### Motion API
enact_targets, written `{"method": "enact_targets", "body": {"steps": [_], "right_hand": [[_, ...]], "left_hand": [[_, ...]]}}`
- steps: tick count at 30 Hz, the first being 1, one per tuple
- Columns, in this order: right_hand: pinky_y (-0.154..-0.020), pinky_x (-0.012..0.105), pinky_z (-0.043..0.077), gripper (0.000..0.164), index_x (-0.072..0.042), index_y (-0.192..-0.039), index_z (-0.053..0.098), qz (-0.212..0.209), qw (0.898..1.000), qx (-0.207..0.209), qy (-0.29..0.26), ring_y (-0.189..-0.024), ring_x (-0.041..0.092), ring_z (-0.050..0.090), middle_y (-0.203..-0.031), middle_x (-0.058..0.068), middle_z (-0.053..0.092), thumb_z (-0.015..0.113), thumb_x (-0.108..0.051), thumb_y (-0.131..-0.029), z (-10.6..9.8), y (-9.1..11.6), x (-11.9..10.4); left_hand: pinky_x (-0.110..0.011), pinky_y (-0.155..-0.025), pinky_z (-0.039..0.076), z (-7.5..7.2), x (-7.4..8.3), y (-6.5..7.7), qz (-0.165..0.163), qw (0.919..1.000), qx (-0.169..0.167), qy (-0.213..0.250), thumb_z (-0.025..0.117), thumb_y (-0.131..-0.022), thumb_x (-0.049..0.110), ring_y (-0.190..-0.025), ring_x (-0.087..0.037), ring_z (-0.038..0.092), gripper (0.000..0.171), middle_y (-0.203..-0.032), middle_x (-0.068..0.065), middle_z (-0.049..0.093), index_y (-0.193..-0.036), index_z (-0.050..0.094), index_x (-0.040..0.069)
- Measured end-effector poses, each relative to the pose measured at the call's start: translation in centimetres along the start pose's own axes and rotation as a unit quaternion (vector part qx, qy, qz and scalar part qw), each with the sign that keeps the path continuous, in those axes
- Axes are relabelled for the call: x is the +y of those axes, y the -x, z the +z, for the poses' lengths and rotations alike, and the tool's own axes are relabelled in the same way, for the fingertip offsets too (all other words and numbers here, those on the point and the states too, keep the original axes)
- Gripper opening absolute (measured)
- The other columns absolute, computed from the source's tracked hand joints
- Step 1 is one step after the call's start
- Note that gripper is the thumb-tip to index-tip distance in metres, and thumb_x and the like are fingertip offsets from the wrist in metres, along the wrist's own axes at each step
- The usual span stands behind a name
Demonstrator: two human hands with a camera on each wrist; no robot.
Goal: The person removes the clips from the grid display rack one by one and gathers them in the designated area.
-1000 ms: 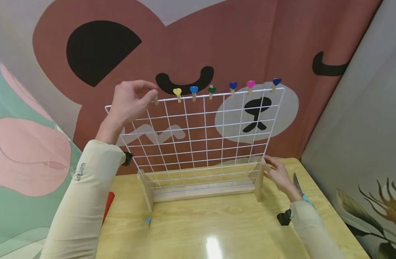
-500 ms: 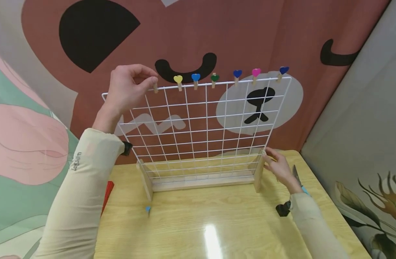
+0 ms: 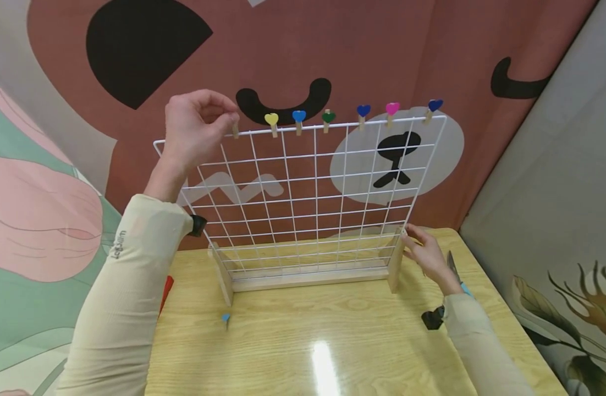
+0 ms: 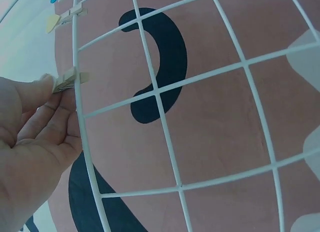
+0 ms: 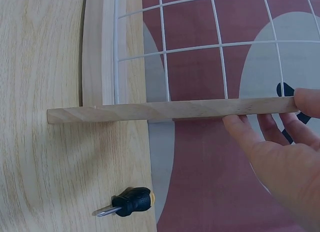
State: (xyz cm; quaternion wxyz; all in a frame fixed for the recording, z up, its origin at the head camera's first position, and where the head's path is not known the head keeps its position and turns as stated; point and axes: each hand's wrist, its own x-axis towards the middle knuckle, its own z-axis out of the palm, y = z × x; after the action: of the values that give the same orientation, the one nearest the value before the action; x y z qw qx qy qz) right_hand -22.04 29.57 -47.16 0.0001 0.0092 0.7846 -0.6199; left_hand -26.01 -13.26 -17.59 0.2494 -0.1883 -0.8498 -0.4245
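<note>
A white wire grid [image 3: 315,176] stands upright in a wooden stand [image 3: 308,280]. My left hand [image 3: 191,129] pinches a small wooden clothespin [image 4: 66,80] between thumb and fingers at the grid's top wire; in the left wrist view its jaws straddle that wire. To its right, several heart-topped clothespins line the same wire, among them a yellow one [image 3: 271,122], a green one [image 3: 328,118] and a pink one [image 3: 392,110]. Low on the right, my right hand [image 3: 427,256] grips the stand's side post [image 5: 150,111], thumb at its upper end and fingers behind.
A stubby black-handled screwdriver [image 5: 132,201] lies on the table [image 3: 263,352] beside the post. A pointed blade [image 3: 452,265] with a light-blue handle lies behind my right wrist. A small blue-topped piece [image 3: 226,318] is in front of the stand; a red item [image 3: 166,291] shows past my left sleeve.
The head view has tilted down, so the scene sits higher in it. My left hand, with the clothespin, has shifted slightly left along the top wire. The right hand keeps its hold.
</note>
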Motion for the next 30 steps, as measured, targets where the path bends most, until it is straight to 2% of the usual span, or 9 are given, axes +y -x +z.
{"method": "enact_targets", "body": {"steps": [5,11,16,21,26,28,30], "right_hand": [[-0.099,0.048,0.039,0.056,0.007,-0.149,0.021,0.005,1.0,0.004,-0.002,-0.133,0.043,0.032,-0.146,0.03,0.027,0.043,-0.019,-0.103,-0.1,0.2,-0.2],[-0.098,0.046,0.04,0.055,0.005,-0.149,0.022,0.01,1.0,0.0,0.0,-0.134,0.043,0.031,-0.147,0.029,0.027,0.043,-0.019,-0.104,0.1,0.2,0.2],[-0.099,0.047,0.04,0.056,0.005,-0.149,0.022,0.013,1.0,-0.003,-0.004,-0.134,0.043,0.031,-0.147,0.03,0.026,0.043,-0.019,-0.103,0.5,0.1,0.6],[-0.099,0.047,0.04,0.055,0.005,-0.149,0.022,0.016,1.0,-0.002,-0.003,-0.134,0.043,0.031,-0.148,0.03,0.025,0.043,-0.018,-0.103,0.6,0.0,0.6],[-0.099,0.047,0.039,0.056,0.004,-0.149,0.022,0.01,1.0,-0.004,0.001,-0.134,0.043,0.03,-0.148,0.03,0.024,0.043,-0.019,-0.103,0.4,-0.2,0.5],[-0.099,0.048,0.039,0.056,0.004,-0.15,0.021,0.008,1.0,-0.005,0.003,-0.134,0.043,0.03,-0.148,0.03,0.024,0.043,-0.019,-0.103,0.3,-0.3,0.5],[-0.099,0.047,0.039,0.057,0.003,-0.15,0.021,0.009,1.0,-0.006,0.006,-0.134,0.043,0.03,-0.148,0.03,0.024,0.043,-0.02,-0.103,0.3,-0.2,0.5]], "left_hand": [[-0.018,-0.067,0.046,0.1,0.3,0.0,0.01,0.9984,0.021,0.051,0.07,-0.087,0.012,-0.074,-0.003,0.066,0.013,-0.085,0.002,0.072,-0.097,0.072,0.003],[-0.019,-0.075,0.05,-0.4,0.1,0.8,0.025,0.996,-0.002,0.085,0.071,-0.087,0.014,-0.078,-0.006,0.067,0.023,-0.09,0.003,0.072,-0.109,0.071,0.006],[-0.02,-0.074,0.052,-1.4,-0.2,2.2,0.02,0.9951,-0.016,0.096,0.069,-0.088,0.014,-0.071,-0.014,0.067,0.019,-0.083,0.002,0.07,-0.105,0.072,0.004],[-0.021,-0.073,0.054,-2.1,0.1,3.7,0.025,0.9918,-0.038,0.119,0.069,-0.088,0.012,-0.07,-0.015,0.069,0.017,-0.081,-0.002,0.07,-0.104,0.072,0.004],[-0.019,-0.069,0.053,-3.0,0.2,4.9,0.045,0.9918,-0.04,0.113,0.069,-0.087,0.008,-0.07,-0.012,0.069,0.017,-0.081,-0.001,0.07,-0.103,0.072,0.003],[-0.019,-0.068,0.053,-3.5,0.2,5.1,0.059,0.9901,-0.038,0.121,0.069,-0.087,0.005,-0.068,-0.013,0.068,0.016,-0.079,-0.002,0.07,-0.102,0.072,0.0],[-0.02,-0.068,0.053,-4.0,0.3,5.1,0.072,0.9854,-0.039,0.149,0.068,-0.086,0.001,-0.065,-0.015,0.066,0.016,-0.077,-0.004,0.07,-0.101,0.072,-0.003]]}}
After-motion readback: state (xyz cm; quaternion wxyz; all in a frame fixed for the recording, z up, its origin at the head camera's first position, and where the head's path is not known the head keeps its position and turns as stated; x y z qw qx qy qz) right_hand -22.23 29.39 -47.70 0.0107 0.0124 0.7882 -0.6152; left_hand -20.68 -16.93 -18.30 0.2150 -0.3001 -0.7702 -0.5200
